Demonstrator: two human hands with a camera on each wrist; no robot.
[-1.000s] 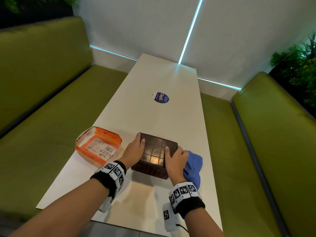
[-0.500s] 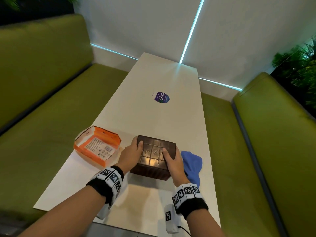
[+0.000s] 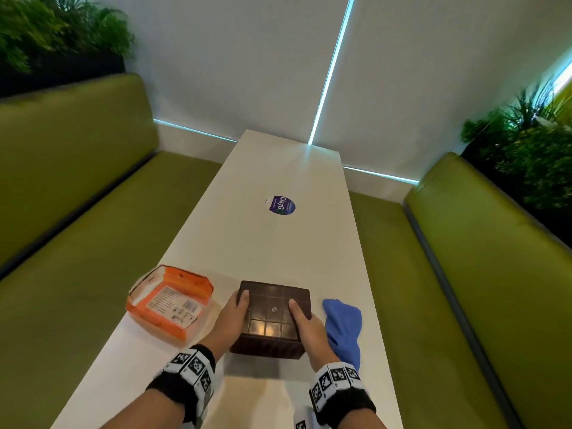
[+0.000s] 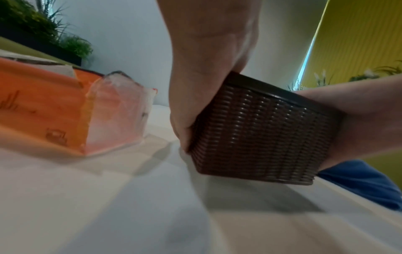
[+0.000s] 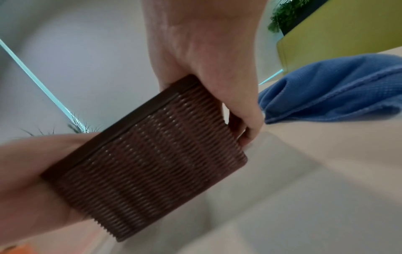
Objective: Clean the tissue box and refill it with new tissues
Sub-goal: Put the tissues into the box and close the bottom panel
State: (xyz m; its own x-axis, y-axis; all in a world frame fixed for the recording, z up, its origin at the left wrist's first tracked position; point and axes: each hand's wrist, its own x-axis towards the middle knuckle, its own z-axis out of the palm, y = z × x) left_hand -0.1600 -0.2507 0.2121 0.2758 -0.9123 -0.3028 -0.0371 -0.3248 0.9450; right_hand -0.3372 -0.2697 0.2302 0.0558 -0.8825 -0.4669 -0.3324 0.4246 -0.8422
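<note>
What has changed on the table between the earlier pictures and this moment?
Little: both hands keep gripping the brown tissue box, left hand and right hand at its sides. Whether it moved is unclear, since the camera shifted. The orange packet and blue cloth stayed put.

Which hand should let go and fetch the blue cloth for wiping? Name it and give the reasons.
Right. The right hand grips the brown tissue box on the side where the blue cloth lies, right beside it. The left hand sits on the far side, next to the orange tissue pack, and can probably steady the box.
</note>
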